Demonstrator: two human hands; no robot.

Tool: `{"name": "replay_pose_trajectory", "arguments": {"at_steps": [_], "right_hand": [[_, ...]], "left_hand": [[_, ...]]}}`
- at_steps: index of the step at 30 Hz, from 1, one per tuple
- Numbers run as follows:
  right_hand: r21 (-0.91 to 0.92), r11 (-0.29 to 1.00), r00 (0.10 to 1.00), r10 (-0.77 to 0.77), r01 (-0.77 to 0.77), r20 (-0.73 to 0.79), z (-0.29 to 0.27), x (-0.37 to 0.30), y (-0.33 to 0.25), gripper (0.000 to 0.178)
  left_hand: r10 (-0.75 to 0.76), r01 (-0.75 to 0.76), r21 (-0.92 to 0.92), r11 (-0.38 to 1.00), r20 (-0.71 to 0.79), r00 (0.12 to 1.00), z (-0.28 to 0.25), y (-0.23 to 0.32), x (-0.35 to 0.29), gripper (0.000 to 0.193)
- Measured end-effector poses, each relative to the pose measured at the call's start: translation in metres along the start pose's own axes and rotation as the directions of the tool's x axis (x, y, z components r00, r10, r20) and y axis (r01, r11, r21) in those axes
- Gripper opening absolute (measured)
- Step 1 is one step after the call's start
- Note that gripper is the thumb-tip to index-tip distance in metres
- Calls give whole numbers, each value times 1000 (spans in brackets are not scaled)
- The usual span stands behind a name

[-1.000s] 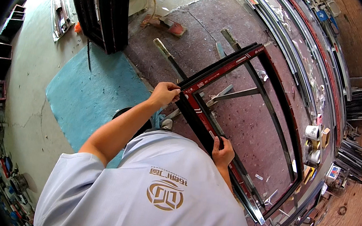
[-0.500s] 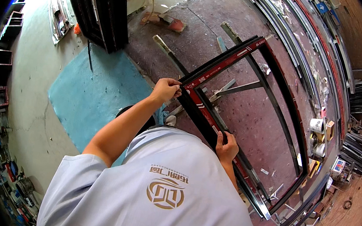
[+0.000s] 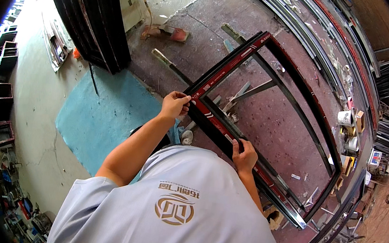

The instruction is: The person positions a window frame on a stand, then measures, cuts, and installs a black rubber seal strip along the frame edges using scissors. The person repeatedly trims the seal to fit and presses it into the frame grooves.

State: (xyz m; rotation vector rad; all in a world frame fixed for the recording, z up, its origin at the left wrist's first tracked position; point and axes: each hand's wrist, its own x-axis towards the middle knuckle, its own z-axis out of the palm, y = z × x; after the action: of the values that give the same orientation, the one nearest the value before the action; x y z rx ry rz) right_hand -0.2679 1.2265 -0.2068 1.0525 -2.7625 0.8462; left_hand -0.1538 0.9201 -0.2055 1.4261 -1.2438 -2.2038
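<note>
A large black window frame (image 3: 223, 80) with red printed film along its sides lies tilted across supports in front of me. At its near-left corner my left hand (image 3: 173, 105) is closed, thumb and fingertips pinched against the edge. My right hand (image 3: 245, 157) grips the near rail farther right, thumb and index finger on top and the other fingers curled. An inner bar (image 3: 297, 107) runs inside the far side of the frame. The undersides of the fingers on both hands are hidden.
A blue mat (image 3: 104, 111) lies on the floor at left, beside a stack of dark frames (image 3: 93, 19). A support bar (image 3: 170, 64) juts out past the frame's left side. Long metal profiles (image 3: 328, 45) line the far right. White buckets (image 3: 346, 118) stand beyond the frame.
The whole view has shifted slightly, with the mat and stacked frames lower in the picture. Both hands keep nearly the same places on the window frame.
</note>
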Motion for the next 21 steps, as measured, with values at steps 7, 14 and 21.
{"name": "replay_pose_trajectory", "arguments": {"at_steps": [7, 14, 21], "right_hand": [[-6, 1000, 1000, 6, -6, -1, -3, 0, -4, 44], [0, 1000, 1000, -10, 10, 13, -4, 0, -2, 45], [5, 1000, 1000, -17, 17, 14, -2, 0, 0, 47]], "left_hand": [[-109, 110, -28, 994, 24, 994, 1, 2, 8, 24], [-110, 118, -74, 990, 108, 988, -4, 2, 5, 18], [-132, 145, -67, 987, 166, 977, -8, 4, 10, 17]]}}
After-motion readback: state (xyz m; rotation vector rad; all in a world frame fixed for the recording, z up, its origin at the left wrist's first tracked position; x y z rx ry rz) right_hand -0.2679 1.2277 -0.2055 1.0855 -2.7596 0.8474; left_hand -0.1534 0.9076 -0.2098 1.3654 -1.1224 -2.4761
